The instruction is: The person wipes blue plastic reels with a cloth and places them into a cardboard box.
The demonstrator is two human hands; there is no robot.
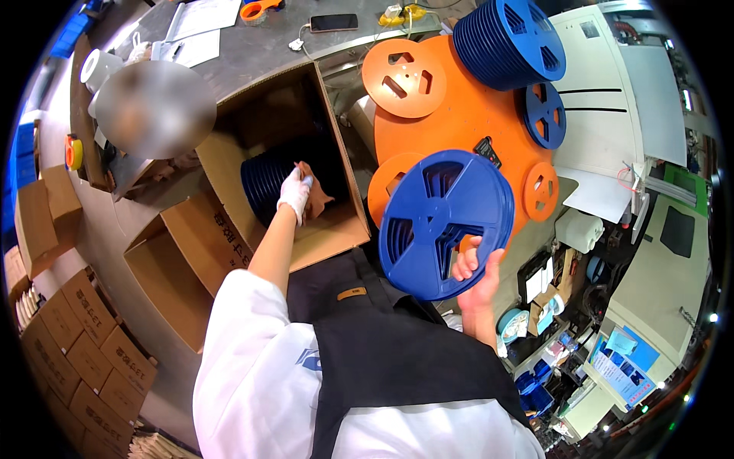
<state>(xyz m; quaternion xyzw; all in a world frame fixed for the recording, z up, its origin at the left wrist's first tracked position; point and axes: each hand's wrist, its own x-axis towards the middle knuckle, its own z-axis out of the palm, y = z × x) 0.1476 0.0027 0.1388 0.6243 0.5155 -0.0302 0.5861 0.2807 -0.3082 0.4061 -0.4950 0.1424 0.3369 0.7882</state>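
My right hand [480, 284] grips a stack of large blue plastic reels [419, 256], its fingers hooked through a cut-out near the rim. The reels are tilted, their flat face toward me, in front of an orange round-lobed table. My left hand [297, 191], in a white glove with bare skin showing past it, reaches into an open cardboard box [348, 239]. Its thumb side looks spread apart from the fingers, and it lies against or just above a stack of dark blue reels [264, 182] inside. The box's deep interior is in shadow.
The orange table [451, 115] bears another tall blue reel stack [497, 46] and a smaller blue reel [544, 115]. A phone [333, 23] lies on the grey workbench [267, 38]. A blurred person stands left of the box. Stacked cartons [92, 359] and pale machines [657, 268] flank me.
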